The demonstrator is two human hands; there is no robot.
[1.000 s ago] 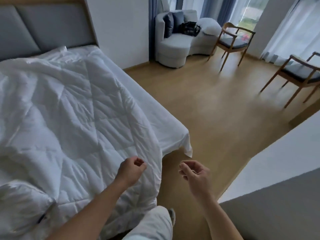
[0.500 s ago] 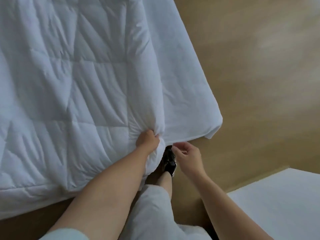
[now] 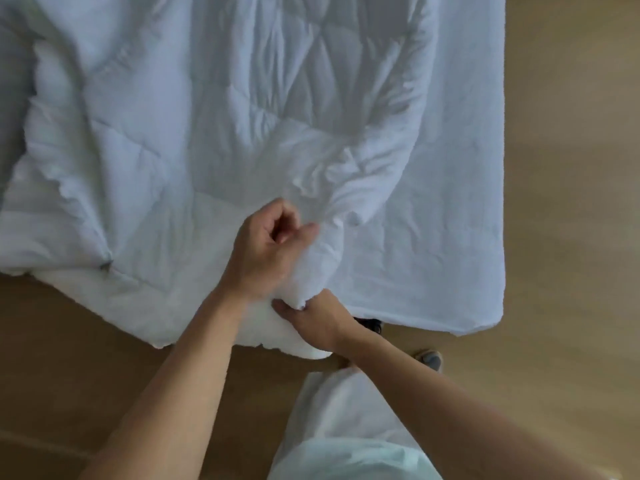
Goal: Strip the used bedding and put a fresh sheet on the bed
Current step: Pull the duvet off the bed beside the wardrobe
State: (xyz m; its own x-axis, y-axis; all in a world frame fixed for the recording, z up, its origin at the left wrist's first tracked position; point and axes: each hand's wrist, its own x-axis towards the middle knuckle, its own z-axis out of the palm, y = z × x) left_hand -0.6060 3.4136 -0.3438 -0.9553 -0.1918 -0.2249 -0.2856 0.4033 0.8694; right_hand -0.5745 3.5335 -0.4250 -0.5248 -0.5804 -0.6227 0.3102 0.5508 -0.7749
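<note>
Quilted white duvet (image 3: 207, 133) sprawls across the bed, one corner bunched at the foot edge beside the white sheet (image 3: 450, 202) | right hand (image 3: 313, 318) grips that corner, fingers curled round it | left hand (image 3: 266, 251) sits curled on the fold above it; pinching cloth or not, can't tell | wooden floor (image 3: 571, 237) alongside

Left hand (image 3: 268, 247), forearm in from 7 o'clock, curls gripping a duvet (image 3: 138, 133) fold; right hand (image 3: 311, 318), at its 5 o'clock, clutches the duvet's corner.
</note>
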